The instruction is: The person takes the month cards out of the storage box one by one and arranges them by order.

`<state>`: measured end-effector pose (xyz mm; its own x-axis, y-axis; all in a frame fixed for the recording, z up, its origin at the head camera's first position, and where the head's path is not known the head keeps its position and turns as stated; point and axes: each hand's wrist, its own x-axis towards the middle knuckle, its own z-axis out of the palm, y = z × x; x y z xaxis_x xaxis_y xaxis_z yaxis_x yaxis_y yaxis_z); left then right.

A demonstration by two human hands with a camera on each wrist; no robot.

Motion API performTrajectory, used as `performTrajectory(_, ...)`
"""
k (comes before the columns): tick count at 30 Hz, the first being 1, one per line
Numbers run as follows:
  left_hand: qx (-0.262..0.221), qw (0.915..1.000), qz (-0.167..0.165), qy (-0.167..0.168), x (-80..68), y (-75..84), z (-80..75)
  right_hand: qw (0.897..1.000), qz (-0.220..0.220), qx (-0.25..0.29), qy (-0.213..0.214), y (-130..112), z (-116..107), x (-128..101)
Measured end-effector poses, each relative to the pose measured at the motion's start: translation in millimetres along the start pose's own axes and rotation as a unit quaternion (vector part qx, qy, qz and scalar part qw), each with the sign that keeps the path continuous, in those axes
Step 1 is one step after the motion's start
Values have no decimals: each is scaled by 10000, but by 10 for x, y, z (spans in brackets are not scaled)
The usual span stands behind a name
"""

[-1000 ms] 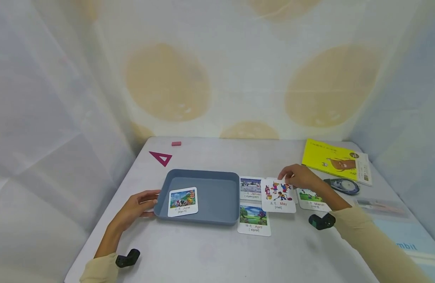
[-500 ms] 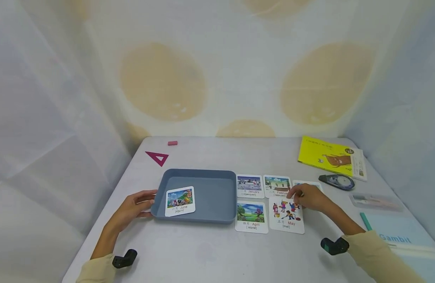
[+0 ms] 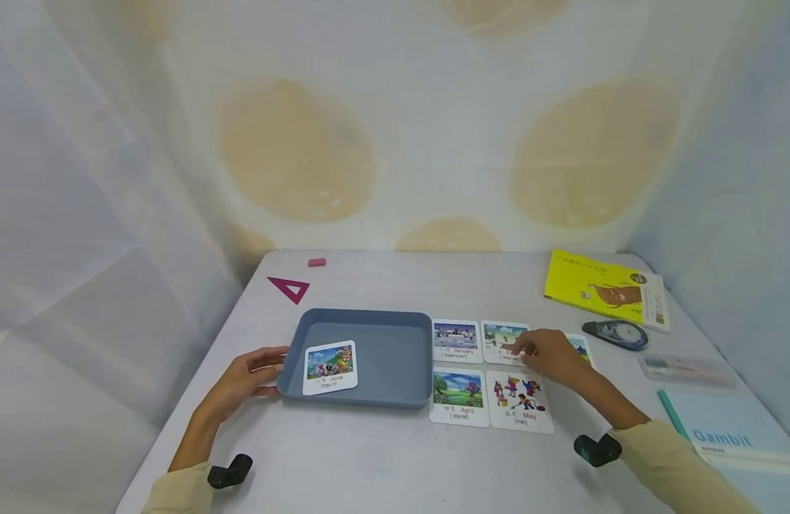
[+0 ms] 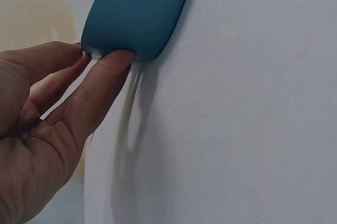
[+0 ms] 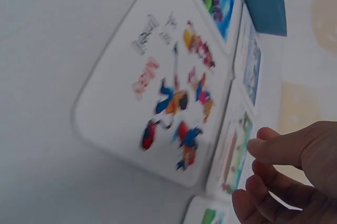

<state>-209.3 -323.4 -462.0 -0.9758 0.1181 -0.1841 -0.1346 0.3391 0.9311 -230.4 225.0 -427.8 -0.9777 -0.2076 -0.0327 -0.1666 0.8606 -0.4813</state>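
— Cards?
— May card (image 3: 521, 402) lies flat beside April (image 3: 460, 397), below February (image 3: 504, 341). My right hand (image 3: 549, 355) hovers over February, fingers loosely bent, apparently holding nothing.
— Left?
— My left hand (image 3: 250, 375) rests its fingertips against the tray (image 3: 395, 357) edge, relaxed. June card (image 3: 330, 367) lies inside.

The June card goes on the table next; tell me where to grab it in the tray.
The June card lies flat in the tray, close to its left and near walls. Probably come from above, slide it toward the open middle, then pinch its freed right edge.
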Motion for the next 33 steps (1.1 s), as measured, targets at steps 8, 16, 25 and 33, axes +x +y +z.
performTrajectory(8,-33,10000,-13,-9,31,-16,45,9967,-783,140,189,-487,30,292)
performTrajectory(16,-35,9999,-155,49,-17,-26,48,9817,-1787,568,345,-1201,353,696)
performTrajectory(25,-90,9998,-146,108,-32,-24,38,9675,-2498,233,-322,-1920,892,1127)
performTrajectory(33,-87,9999,-67,91,-14,9,27,9686,-2349,-77,-813,-2307,1303,1297)
